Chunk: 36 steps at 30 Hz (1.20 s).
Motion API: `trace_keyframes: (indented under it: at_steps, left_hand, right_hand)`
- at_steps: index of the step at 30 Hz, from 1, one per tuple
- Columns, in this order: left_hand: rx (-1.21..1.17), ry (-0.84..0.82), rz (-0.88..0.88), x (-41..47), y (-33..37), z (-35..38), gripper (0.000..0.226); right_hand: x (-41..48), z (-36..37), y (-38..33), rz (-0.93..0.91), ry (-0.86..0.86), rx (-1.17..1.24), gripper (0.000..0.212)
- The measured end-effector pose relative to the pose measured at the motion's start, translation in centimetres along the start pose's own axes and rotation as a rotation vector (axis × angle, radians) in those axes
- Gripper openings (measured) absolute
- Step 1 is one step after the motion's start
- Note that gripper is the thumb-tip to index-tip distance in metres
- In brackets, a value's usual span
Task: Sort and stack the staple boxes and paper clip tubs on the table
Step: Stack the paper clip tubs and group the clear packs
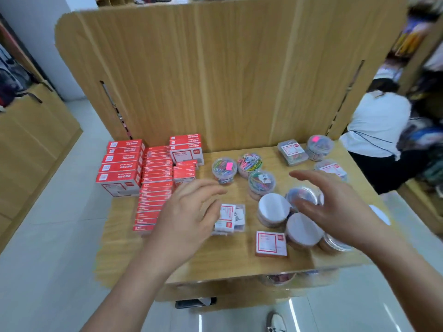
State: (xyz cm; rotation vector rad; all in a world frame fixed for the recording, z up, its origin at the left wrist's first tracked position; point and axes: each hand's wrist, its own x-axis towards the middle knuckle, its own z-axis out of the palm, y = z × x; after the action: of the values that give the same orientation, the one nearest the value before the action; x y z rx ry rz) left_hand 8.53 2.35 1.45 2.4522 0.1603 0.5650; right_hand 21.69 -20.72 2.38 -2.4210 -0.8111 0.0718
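A light wood table [239, 257] with a tall wood back panel [215, 75] stands on a pale tiled floor [48, 236]; at the far right a person in a white top [381, 125] bends toward cluttered shelves. On the table's left, red staple boxes [153, 188] lie in packed rows and low stacks. The left hand [189, 212] hovers over the table's middle, fingers spread and slightly curled, holding nothing, just above a small clear box with a red-and-white label [231, 218]. Beyond it stand 3 round tubs of coloured paper clips [249, 164]. A flat red-bordered box [271, 243] lies near the front edge, beside white-lidded tubs [273, 209]. The right hand [335, 207] is open, fingers apart, over these tubs, gripping nothing.
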Motion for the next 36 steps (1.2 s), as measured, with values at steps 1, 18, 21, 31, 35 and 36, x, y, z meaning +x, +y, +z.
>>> trace_keyframes:
  at_steps: [1, 18, 21, 31, 35, 36]
  left_hand:
    - [0.018, -0.049, 0.025, 1.2, 0.3, 0.6, 0.024]
    - [0.418, -0.512, 0.067, 18.6, 4.6, 13.6, 0.056]
    - [0.531, -0.555, -0.038, 20.0, 5.5, 16.6, 0.069]
    - [-0.121, -0.808, -0.242, 19.3, 5.7, 15.4, 0.063]
    - [-0.113, -0.398, -0.335, 19.3, 6.7, 14.4, 0.04]
    - [0.068, -0.311, -0.299, 19.2, 6.7, 13.5, 0.032]
  right_hand:
    - [0.4, -0.4, 0.7, 0.009, 0.001, -0.005, 0.047]
    - [14.1, -2.5, 13.9, 0.034, -0.204, -0.044, 0.082]
    - [14.8, -1.7, 14.7, 0.016, -0.145, 0.004, 0.077]
    - [13.8, -3.5, 17.1, 0.174, -0.142, 0.8, 0.062]
    - [13.8, -3.5, 17.9, 0.235, -0.243, 1.237, 0.066]
    - [13.8, -3.7, 17.9, 0.256, -0.268, 1.325, 0.067]
